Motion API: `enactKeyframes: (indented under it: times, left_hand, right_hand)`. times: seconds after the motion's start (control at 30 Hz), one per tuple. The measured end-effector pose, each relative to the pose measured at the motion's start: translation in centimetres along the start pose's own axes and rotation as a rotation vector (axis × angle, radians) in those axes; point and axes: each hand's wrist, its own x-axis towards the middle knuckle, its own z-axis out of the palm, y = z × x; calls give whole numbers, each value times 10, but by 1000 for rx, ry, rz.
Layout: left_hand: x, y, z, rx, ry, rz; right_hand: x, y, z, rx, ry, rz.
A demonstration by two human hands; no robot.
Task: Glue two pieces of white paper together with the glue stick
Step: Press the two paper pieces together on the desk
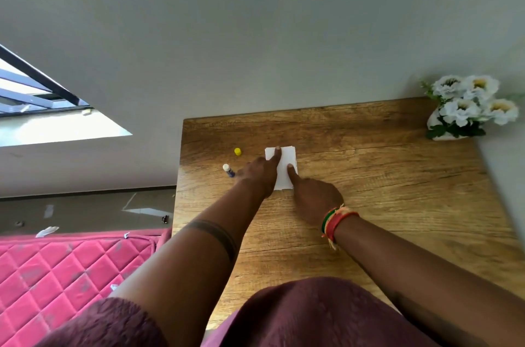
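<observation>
Left hand (260, 173): forefinger pressed on the white paper (282, 169) near its far edge, grasping nothing.
Right hand (314, 194): forefinger pressed mid-sheet, grasping nothing.
Glue stick (228, 170): uncapped, just left of the left hand.
Yellow cap (237, 151): beyond it.
Table (397, 190): bare wood right of the hands.

Both index fingers press the white rectangular paper (284, 167); left of them stand the uncapped blue glue stick (228, 170) and, farther back, its small yellow cap (237, 151).

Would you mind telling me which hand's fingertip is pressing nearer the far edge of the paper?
The left hand: its fingertip reaches the paper's far edge, while the right hand presses around mid-sheet.
</observation>
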Motion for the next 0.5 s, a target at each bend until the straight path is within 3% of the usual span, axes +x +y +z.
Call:
enactKeyframes:
  times: [0.23, 0.5]
  left_hand:
    - [4, -4, 5, -26, -2, 25]
    - [9, -5, 6, -76, -18, 28]
  right_hand:
    - [-14, -14, 13, -238, 92, -59]
    - [-10, -14, 12, 13, 48, 67]
